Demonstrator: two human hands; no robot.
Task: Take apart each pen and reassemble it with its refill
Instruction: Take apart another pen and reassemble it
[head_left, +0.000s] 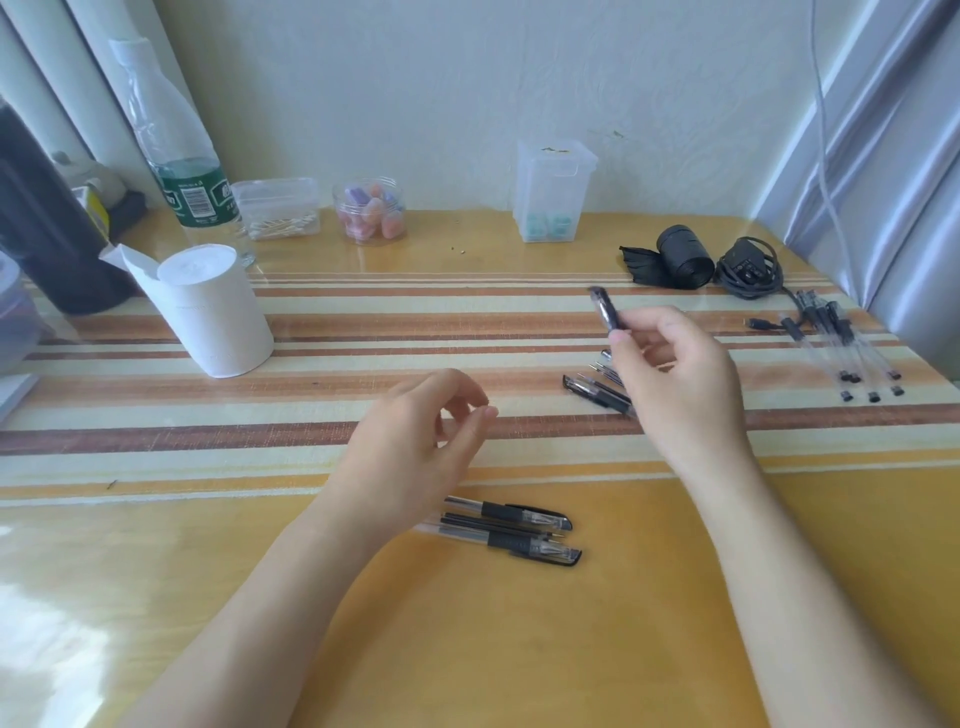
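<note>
The right hand pinched a blurred black plastic pen piece above the striped tabletop; the empty, loosely curled left hand would best steady it.

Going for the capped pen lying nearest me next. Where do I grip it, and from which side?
Pinch the nearest pen across its black rubber grip, from above and the near side. It lies flat, cap to the right; the near side is free, while a loose refill lies close along the far side.
</note>
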